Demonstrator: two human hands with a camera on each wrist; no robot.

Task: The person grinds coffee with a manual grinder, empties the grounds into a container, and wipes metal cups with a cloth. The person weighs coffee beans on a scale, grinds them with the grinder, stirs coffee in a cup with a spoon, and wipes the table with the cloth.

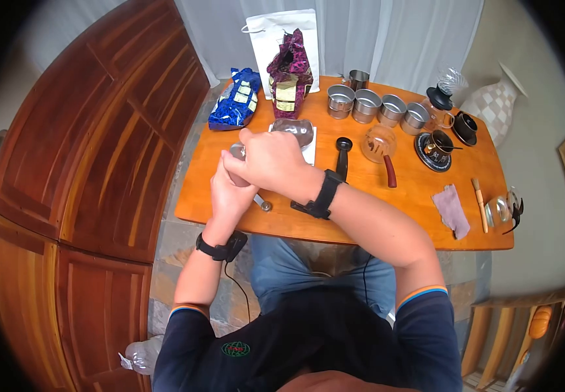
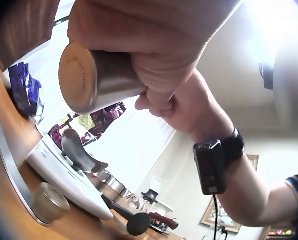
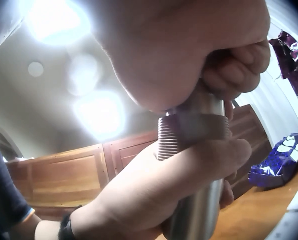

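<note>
One metal cylinder (image 2: pixel 111 80) between two hands; holds it raised over the left part of the tabletop (image 1: pixel 419 176); wraps the fingers of the left hand (image 1: pixel 227 191) closely round the body, beside a ribbed collar (image 3: pixel 168 142); curls the fingers of the right hand (image 1: pixel 276 163) round the other end; just beyond, on the wood, a flat white device (image 2: pixel 64 177) bearing a glossy dish (image 1: pixel 295 132); behind that, a blue bag (image 1: pixel 235 101) and a purple bag (image 1: pixel 292 75).

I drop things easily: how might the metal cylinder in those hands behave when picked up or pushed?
Laid on its side, the metal cylinder would probably roll, being round. Its smooth sheen suggests it may be slippery, though the ribbed band should help grip.
</note>
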